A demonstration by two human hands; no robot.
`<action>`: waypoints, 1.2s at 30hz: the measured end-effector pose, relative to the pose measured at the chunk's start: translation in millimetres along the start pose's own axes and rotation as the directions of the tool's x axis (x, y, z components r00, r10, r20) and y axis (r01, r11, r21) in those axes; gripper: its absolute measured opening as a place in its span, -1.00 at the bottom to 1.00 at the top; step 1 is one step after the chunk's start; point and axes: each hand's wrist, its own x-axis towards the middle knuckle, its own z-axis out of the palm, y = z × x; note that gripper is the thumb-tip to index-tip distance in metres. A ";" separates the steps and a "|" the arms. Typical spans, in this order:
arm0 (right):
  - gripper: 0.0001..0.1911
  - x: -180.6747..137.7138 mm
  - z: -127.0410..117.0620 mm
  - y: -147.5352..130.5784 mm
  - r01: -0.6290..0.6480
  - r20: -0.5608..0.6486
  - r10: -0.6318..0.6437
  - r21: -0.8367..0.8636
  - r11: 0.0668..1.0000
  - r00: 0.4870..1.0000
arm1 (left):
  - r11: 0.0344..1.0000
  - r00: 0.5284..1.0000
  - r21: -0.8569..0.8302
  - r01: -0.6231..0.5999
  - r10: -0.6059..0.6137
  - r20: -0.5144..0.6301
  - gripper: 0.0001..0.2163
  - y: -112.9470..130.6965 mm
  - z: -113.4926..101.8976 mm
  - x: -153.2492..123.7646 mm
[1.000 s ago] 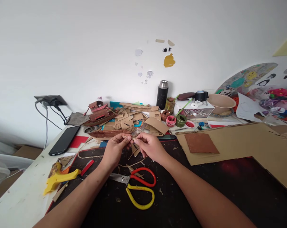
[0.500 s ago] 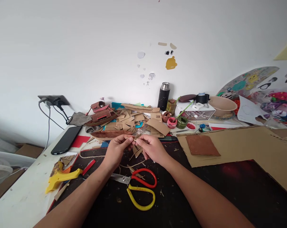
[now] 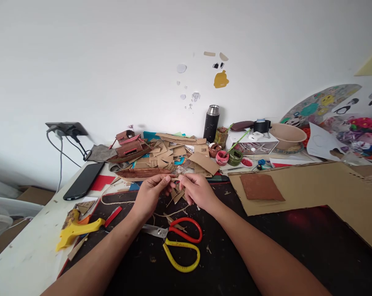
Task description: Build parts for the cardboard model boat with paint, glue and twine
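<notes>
My left hand (image 3: pixel 152 192) and my right hand (image 3: pixel 198 190) meet above the dark mat, thumbs and fingertips pinched. Between them runs a short, thin tan strip (image 3: pixel 175 179); whether it is twine or cardboard I cannot tell. A length of twine (image 3: pixel 116 202) curves over the mat left of my hands and passes below them. Under my forearms lie scissors (image 3: pixel 182 246) with one red and one yellow handle, blades pointing left. Small cardboard scraps (image 3: pixel 177 195) rest just beneath my fingers.
Beyond my hands are a heap of cardboard pieces (image 3: pixel 163 154) and a brown model boat (image 3: pixel 132 150). A yellow glue gun (image 3: pixel 78 230) and a black phone (image 3: pixel 83 181) lie left. Paint jars (image 3: pixel 222 158) and a flask (image 3: pixel 211 125) stand behind; a cardboard sheet (image 3: pixel 312 185) covers the right.
My fingertips have drawn slightly apart, showing more of the tan strip between them. My right fingers have curled more. The whole view has shifted a little.
</notes>
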 end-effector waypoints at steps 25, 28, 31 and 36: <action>-0.44 0.1 1.6 -0.8 -0.087 0.053 0.077 0.222 0.971 0.996 | 0.874 0.979 0.444 -0.200 0.164 0.119 -0.73 -4.5 -2.1 -7.3; -0.42 1.1 1.3 1.6 -0.087 0.045 0.080 0.189 0.978 0.996 | 0.881 0.978 0.430 -0.198 0.151 0.142 -0.73 -0.3 0.2 -9.3; -0.44 1.8 0.3 2.5 -0.071 0.019 0.069 0.138 0.988 0.997 | 0.930 0.988 0.344 -0.128 0.091 0.121 -0.66 2.1 0.1 -8.5; -0.50 2.1 -2.5 -0.3 -0.025 0.004 0.025 0.109 0.994 1.000 | 0.988 0.997 0.155 -0.009 -0.003 0.077 -0.58 2.2 -3.6 -3.6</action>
